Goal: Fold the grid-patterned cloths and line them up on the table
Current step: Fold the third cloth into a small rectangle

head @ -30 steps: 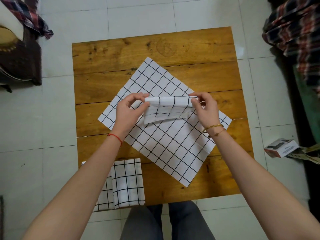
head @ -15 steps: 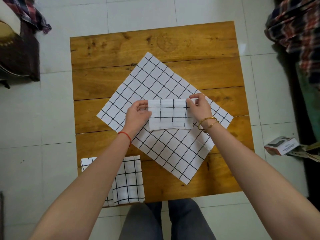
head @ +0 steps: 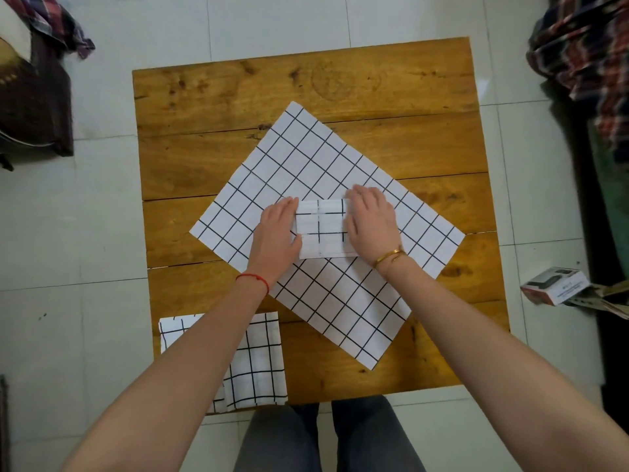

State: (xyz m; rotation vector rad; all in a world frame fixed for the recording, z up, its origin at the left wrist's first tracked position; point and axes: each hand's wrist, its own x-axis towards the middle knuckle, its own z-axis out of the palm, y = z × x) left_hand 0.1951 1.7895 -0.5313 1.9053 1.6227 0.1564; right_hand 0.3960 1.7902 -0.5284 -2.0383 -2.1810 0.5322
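Note:
A small folded grid-patterned cloth (head: 321, 229) lies on top of a large unfolded grid cloth (head: 316, 165) that is spread diagonally over the wooden table (head: 238, 93). My left hand (head: 277, 229) presses flat on the folded cloth's left edge. My right hand (head: 371, 219) presses flat on its right edge, fingers straight. Another folded grid cloth (head: 253, 362) sits at the table's near-left corner, partly hidden under my left forearm.
The table stands on white floor tiles. A small box (head: 553, 286) lies on the floor to the right. Plaid fabric (head: 585, 46) hangs at the upper right, and dark furniture (head: 34, 97) stands at the upper left. My legs are below the table's near edge.
Both hands lowered the small folded cloth from the air onto the spread cloth, then went from pinching its upper corners to pressing flat on its two sides.

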